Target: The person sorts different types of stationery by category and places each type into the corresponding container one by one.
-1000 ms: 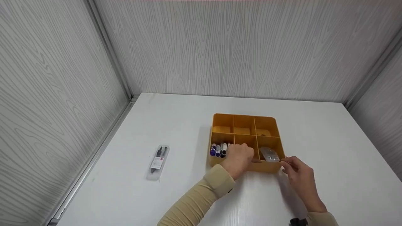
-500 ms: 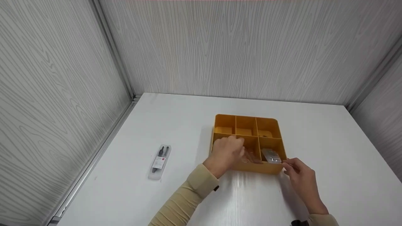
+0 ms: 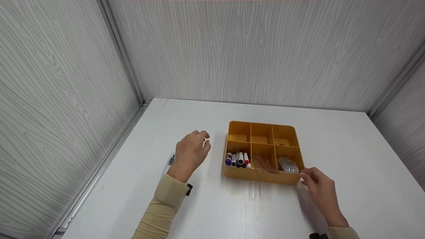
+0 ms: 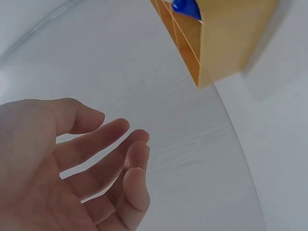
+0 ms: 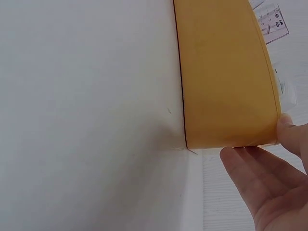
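My left hand [image 3: 192, 152] hovers over the table left of a yellow six-compartment organizer box [image 3: 262, 176], and the left wrist view shows its loosely bent fingers holding nothing. Below it, mostly covered by hand and sleeve, lies a clear plastic case [image 3: 170, 162] with black-tipped tools. My right hand [image 3: 320, 189] grips the box's near right corner, thumb at the rim and fingers against the outer wall [image 5: 228, 96]. Several markers [image 3: 239, 159] stand in the front left compartment. Reddish see-through rulers [image 3: 265, 164] lean in the front middle one, and a transparent plastic box [image 3: 288, 165] in the front right.
The box's back row [image 3: 261, 133] has three compartments, with a small dark bit in the right one. White table [image 3: 212, 212] surrounds the box. Grey wood-grain panels [image 3: 239, 49] wall in the back and both sides.
My left hand has left the box's front compartments and moved left over the clear case, uncovering the markers and rulers. My right hand keeps its grip on the corner.
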`<state>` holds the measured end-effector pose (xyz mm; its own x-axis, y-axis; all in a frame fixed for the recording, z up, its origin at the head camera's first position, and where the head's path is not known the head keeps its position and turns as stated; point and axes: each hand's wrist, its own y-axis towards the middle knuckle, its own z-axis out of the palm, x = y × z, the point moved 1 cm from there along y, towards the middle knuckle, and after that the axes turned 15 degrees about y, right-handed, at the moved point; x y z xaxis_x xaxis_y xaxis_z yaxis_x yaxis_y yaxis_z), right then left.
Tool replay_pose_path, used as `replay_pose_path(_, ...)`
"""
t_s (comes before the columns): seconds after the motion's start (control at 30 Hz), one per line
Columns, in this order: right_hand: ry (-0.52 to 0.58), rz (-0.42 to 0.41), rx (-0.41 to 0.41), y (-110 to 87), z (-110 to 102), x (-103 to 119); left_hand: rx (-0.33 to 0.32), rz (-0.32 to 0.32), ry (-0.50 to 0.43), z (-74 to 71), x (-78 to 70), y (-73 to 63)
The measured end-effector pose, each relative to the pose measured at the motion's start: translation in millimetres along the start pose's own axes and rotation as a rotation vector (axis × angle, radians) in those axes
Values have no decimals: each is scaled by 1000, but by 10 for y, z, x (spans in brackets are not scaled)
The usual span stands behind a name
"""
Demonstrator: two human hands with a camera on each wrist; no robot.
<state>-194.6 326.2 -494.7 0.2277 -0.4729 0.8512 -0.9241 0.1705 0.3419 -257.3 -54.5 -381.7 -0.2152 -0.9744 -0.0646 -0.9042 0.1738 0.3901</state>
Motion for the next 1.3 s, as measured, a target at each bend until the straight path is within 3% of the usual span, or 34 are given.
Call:
replay_pose_path(0.17, -8, 11, 9, -7, 4, -9, -24, -68, 20, 116, 348, -117)
replay_pose_path(0.3, -5, 1, 5, -2, -3, -15, -8, -123, 26, 213, 551, -197)
replay_pose_path(0.4, -1, -9, -2, 0, -13, -14, 42, -158, 9, 296, 670, -246)
replay_pose_path(0.53, -1, -16, -10, 3, -13, -8, 161, -207, -12, 407, 789, -315)
replay_pose_path(0.7, -3, -5, -13, 6, -2, -2, 341, -234, 50, 511, 871, -401)
replay_pose_path(0.87, 0, 0, -5, 7, 0, 8, 460, -237, 99, 576, 912, -490)
replay_pose_path(0.97, -1, 4, -1, 10, -3, 12, 486, -240, 86, 617, 924, -526)
replay_pose_path(1.3, 23, 36, -1, 8, 4, -4, 481, -230, 85, 634, 909, -573)
